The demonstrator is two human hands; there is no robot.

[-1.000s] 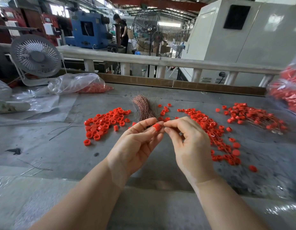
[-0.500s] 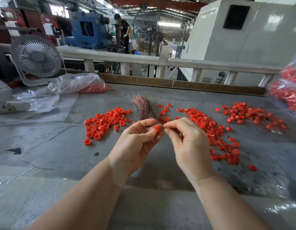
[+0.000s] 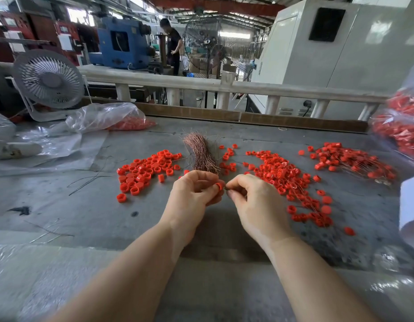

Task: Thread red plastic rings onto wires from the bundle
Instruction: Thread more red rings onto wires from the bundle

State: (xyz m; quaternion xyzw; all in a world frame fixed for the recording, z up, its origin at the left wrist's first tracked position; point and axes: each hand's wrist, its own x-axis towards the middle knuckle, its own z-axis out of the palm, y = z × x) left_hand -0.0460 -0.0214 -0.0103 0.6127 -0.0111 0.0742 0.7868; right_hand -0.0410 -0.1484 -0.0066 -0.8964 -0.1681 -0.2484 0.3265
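Observation:
My left hand (image 3: 192, 194) pinches one red ring (image 3: 219, 186) between thumb and fingertips over the middle of the grey table (image 3: 85, 212). My right hand (image 3: 254, 201) is right beside it, fingertips pinched on a thin wire end (image 3: 226, 188) almost touching the ring. Behind the hands lies the copper wire bundle (image 3: 202, 153). A pile of loose red rings (image 3: 145, 170) sits to the left. Rings with wires through them lie in a heap to the right (image 3: 287, 177) and in another at the far right (image 3: 349, 159).
A small white fan (image 3: 49, 81) and clear plastic bags (image 3: 103, 117) lie at the back left. A bag of red rings (image 3: 401, 126) hangs at the right edge. Loose dark wires (image 3: 90, 180) lie left of the ring pile. A wooden strip and white rail border the table's far side.
Both hands stayed in place, fingertips working together. My left fingers have curled more tightly round the ring, and my right fingertips have closed in on it.

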